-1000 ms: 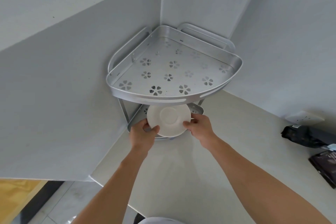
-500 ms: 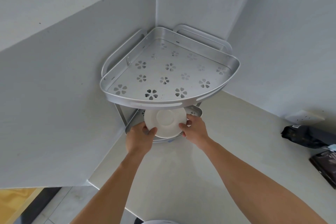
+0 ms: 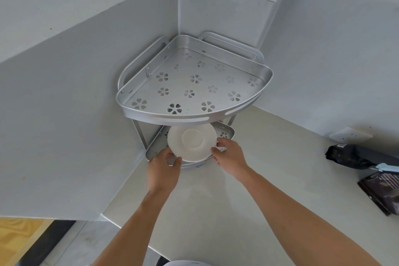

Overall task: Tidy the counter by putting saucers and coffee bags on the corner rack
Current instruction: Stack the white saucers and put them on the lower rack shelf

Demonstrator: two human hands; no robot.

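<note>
A two-tier silver corner rack [image 3: 241,108] with flower-shaped holes stands in the counter's far corner. Its top shelf holds nothing. A white saucer [image 3: 192,143] lies partly under the top shelf, over the lower shelf [image 3: 226,134]. My left hand [image 3: 164,168] grips the saucer's near-left rim and my right hand [image 3: 230,156] grips its right rim. Whether the saucer rests on the lower shelf I cannot tell. Two dark coffee bags lie on the counter at the right: a black one [image 3: 354,157] and a brown one [image 3: 382,192].
A white wall socket [image 3: 350,135] sits just behind the black bag. Grey walls close in the rack on the left and right. The counter's near-left edge [image 3: 121,225] drops to a tiled floor. A white rim [image 3: 185,263] shows at the bottom edge.
Both hands have carried the saucer further in under the top shelf, over the lower shelf. The view has shifted slightly.
</note>
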